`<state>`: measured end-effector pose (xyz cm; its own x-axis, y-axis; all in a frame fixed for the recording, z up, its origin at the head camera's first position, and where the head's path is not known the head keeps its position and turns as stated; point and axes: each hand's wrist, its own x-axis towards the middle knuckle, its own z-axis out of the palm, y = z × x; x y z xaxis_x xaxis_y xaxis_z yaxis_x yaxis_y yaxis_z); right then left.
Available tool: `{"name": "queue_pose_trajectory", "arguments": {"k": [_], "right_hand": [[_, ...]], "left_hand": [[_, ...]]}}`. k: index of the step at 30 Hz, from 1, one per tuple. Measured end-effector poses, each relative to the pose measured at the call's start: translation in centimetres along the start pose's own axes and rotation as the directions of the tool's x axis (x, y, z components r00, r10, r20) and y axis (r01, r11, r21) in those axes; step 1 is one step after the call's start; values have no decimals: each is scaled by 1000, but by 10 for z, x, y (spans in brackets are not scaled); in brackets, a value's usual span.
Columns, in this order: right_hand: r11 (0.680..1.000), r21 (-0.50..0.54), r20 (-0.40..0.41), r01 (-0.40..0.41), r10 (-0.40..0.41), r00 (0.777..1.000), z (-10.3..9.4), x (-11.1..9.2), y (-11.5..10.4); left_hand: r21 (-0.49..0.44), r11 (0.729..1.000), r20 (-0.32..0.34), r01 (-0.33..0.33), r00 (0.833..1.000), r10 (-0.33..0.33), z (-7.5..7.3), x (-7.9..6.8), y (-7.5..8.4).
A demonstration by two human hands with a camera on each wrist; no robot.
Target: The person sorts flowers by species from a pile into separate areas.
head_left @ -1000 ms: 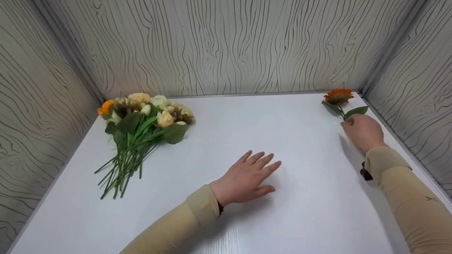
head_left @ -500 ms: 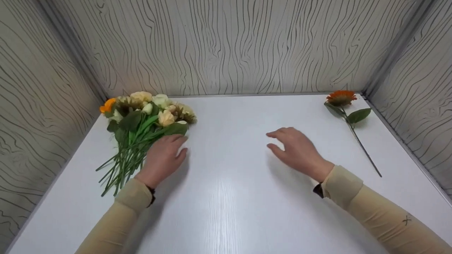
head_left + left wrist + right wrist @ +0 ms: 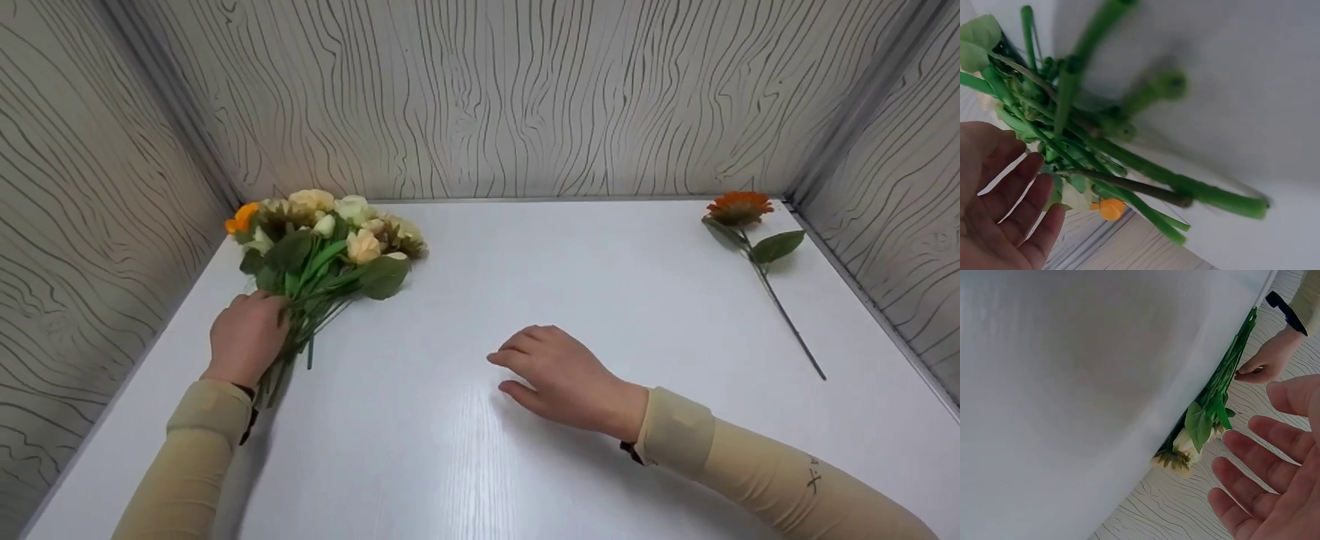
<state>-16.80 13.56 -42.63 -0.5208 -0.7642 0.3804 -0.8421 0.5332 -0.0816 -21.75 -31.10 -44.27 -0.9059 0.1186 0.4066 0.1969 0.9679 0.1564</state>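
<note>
A bunch of flowers [image 3: 363,246] in cream, white and orange lies at the back left, its green stems [image 3: 1145,163] spread toward the front. My left hand [image 3: 247,337] is over the left side of these stems. In the left wrist view its fingers [image 3: 1033,216] are loosely bent, tips right at the stems and not wrapped round them. Over the middle of the table hovers my right hand [image 3: 566,382], fingers relaxed and apart, with nothing in it. A single orange flower [image 3: 739,208] with two leaves and a long stem [image 3: 787,322] lies by itself at the right.
The white table [image 3: 420,450] is bounded by wood-grain patterned panels [image 3: 495,97] at the back and both sides. A dark band [image 3: 1286,312] sits on the left wrist, below the beige sleeve.
My right hand let go of the orange flower at the right and came left to mid-table. The left hand moved from the middle to the bunch's stems.
</note>
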Motion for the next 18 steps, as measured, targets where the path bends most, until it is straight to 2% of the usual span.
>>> {"name": "queue_pose_trajectory", "arguments": {"k": [8,18], "right_hand": [[1000,3,-20,1,-1,1000,-1,-4,4],[999,15,-13,-34,34,999,-2,-6,9]], "left_hand": [[-2,998,59,64,996,-64,2,3,-7],[-39,997,84,69,994,-66,1,6,-3]]}}
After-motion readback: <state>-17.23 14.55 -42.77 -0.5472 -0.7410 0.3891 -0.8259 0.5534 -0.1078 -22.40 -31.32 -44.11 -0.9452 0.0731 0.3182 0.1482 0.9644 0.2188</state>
